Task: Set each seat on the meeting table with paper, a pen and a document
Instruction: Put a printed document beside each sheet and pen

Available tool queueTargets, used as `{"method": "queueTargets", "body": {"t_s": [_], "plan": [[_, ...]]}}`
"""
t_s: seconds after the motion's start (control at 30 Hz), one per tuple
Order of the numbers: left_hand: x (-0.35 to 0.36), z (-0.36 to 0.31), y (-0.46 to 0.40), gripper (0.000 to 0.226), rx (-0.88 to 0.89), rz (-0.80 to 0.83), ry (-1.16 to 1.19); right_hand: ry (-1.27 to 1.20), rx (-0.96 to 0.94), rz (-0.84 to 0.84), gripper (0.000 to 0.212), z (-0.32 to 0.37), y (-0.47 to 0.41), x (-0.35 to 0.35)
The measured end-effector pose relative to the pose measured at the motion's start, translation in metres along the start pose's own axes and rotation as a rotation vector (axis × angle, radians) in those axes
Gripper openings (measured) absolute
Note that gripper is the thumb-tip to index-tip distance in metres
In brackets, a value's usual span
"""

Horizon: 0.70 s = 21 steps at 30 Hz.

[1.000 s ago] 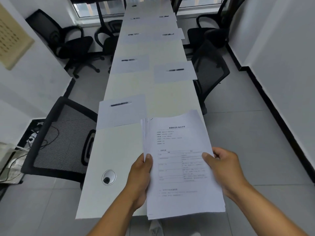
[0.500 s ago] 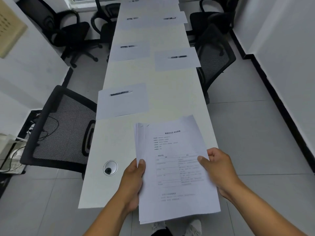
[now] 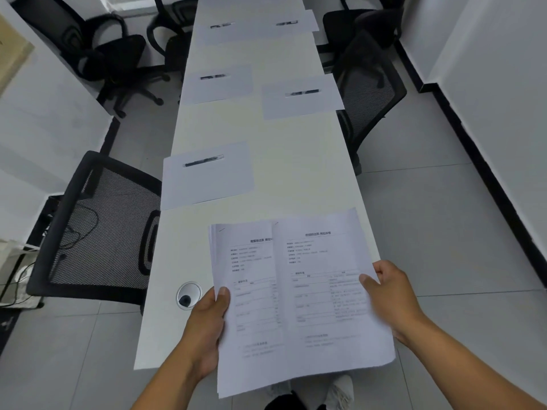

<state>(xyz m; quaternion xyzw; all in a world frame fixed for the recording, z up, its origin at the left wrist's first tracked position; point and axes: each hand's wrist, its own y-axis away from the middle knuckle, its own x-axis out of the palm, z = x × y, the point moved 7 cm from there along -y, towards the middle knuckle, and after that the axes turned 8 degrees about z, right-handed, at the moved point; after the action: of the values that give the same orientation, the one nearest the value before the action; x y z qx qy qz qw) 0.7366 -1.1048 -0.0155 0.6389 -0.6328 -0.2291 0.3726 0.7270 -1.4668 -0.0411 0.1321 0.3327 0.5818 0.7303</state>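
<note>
Left hand grip on document stack, right hand grip on top document

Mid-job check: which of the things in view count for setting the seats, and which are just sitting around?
Part of the job:
- stack of printed documents, gripped by left hand
- top document, pinched by right hand
- nearest blank sheet with pen
- meeting table

Just lying about:
- mesh chair
- cable grommet
- floor cables
</note>
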Motion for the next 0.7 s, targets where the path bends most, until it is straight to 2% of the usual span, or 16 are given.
{"method": "queueTargets", "body": {"t_s": [0.27, 0.5, 0.7], "plan": [[-0.031, -0.012, -0.004, 0.03, 0.031, -0.098, -0.005, 0.126, 0.035, -0.149, 0.008, -0.018, -0.018, -0.039], [-0.048, -0.01, -0.002, 0.029, 0.021, -0.151, -0.022, 0.155, 0.044, -0.135, 0.009, -0.015, -0.022, -0.036], [-0.041, 0.0, -0.004, 0.029, -0.01, -0.128, -0.028, 0.152, 0.052, -0.106, 0.012, -0.015, -0.028, -0.026]]}}
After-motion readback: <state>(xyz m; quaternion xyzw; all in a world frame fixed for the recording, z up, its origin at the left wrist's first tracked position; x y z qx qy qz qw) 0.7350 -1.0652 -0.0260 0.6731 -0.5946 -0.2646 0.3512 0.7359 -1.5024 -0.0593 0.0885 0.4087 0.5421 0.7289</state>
